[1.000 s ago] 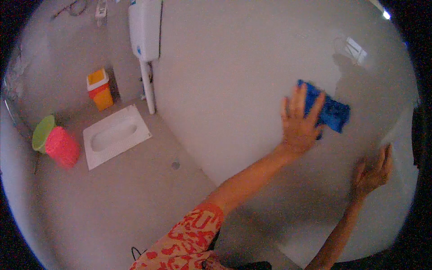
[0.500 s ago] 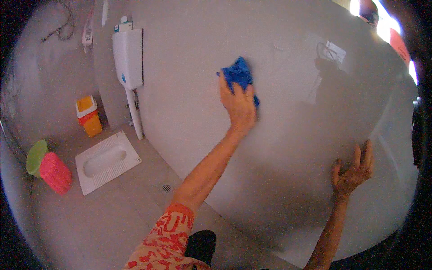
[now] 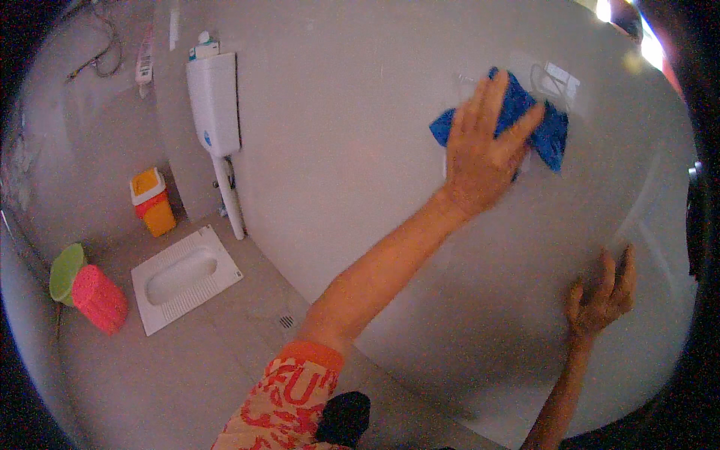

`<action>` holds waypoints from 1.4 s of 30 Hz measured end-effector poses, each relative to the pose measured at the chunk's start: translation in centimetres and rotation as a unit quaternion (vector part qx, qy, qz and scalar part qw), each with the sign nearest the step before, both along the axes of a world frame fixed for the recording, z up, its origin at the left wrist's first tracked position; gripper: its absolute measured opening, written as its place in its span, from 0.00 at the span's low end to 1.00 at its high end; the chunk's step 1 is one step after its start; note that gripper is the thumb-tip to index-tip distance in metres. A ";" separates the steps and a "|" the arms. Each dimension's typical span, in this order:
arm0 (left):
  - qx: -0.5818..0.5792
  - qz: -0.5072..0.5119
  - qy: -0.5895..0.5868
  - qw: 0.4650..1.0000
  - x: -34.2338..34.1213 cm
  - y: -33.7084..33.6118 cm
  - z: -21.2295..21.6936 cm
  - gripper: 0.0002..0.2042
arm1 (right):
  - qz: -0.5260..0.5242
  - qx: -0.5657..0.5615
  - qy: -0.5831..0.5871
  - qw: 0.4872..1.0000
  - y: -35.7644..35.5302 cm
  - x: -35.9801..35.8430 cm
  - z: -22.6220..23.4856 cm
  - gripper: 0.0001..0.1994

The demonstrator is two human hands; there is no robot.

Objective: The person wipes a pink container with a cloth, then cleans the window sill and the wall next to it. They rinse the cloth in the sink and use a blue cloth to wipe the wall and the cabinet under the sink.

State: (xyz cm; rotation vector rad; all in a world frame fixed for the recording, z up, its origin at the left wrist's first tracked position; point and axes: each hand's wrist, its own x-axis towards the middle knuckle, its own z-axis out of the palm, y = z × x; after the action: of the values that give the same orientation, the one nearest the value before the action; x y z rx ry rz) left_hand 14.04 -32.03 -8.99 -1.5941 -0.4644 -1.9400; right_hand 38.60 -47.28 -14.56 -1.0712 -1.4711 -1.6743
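A crumpled blue cloth point(image 3: 551, 135) is spread against the pale, glossy wall point(image 3: 337, 135). My left hand point(image 3: 484, 154) lies over it and presses it to the surface, fingers and thumb reaching across the fabric. Cloth corners stick out on both sides of the hand. Lower and to the right, my right hand point(image 3: 600, 300) is open, its fingers apart and lightly bent, at the same wall. I cannot tell how firmly it touches. Nothing shows in the right hand.
On the left, a white squat toilet point(image 3: 187, 277) is set in the tiled floor point(image 3: 217, 375), below a white cistern point(image 3: 214, 101). An orange bin point(image 3: 154, 202), a green basin point(image 3: 67, 274) and a pink basket point(image 3: 100, 300) stand near it. A drain point(image 3: 286, 322) lies by the wall's foot.
My left hand has slid right across the wall with the cloth, which is now more spread out. The right hand remains at the wall with its fingers apart.
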 end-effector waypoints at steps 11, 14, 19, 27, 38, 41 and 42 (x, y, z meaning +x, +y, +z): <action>-0.119 0.076 -0.106 0.984 -12.3 6.8 -0.6 0.23 | -0.010 -0.031 -0.012 0.999 -0.9 -0.6 1.9 0.22; -0.136 0.086 -0.145 0.976 -13.3 9.2 -0.7 0.21 | -0.023 -0.024 -0.014 0.999 -0.7 -0.5 3.2 0.21; -0.217 0.111 -0.250 0.937 -15.5 11.1 -3.7 0.20 | 0.000 -0.026 -0.021 0.999 0.8 -1.3 3.6 0.22; -0.273 0.038 -0.196 0.941 -6.7 4.4 -8.3 0.25 | 0.005 0.001 -0.060 0.998 1.4 -1.0 4.4 0.21; -0.253 -0.018 -0.027 0.967 1.3 -3.2 -12.8 0.30 | 0.013 -0.015 -0.040 0.999 -0.6 0.4 3.3 0.22; -0.224 0.013 -0.040 0.974 -0.9 -0.6 -12.5 0.30 | -0.007 -0.015 -0.026 1.000 0.2 -1.1 1.5 0.22; -0.225 0.020 -0.040 0.973 -1.8 0.0 -12.6 0.31 | -0.005 -0.020 -0.024 1.000 0.8 -1.2 0.9 0.22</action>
State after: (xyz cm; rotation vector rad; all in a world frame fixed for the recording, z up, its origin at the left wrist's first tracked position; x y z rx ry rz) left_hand 12.23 -31.99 -21.64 -1.7580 -1.0219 -1.9676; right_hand 37.37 -46.53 -13.65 -1.0687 -1.5375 -1.6945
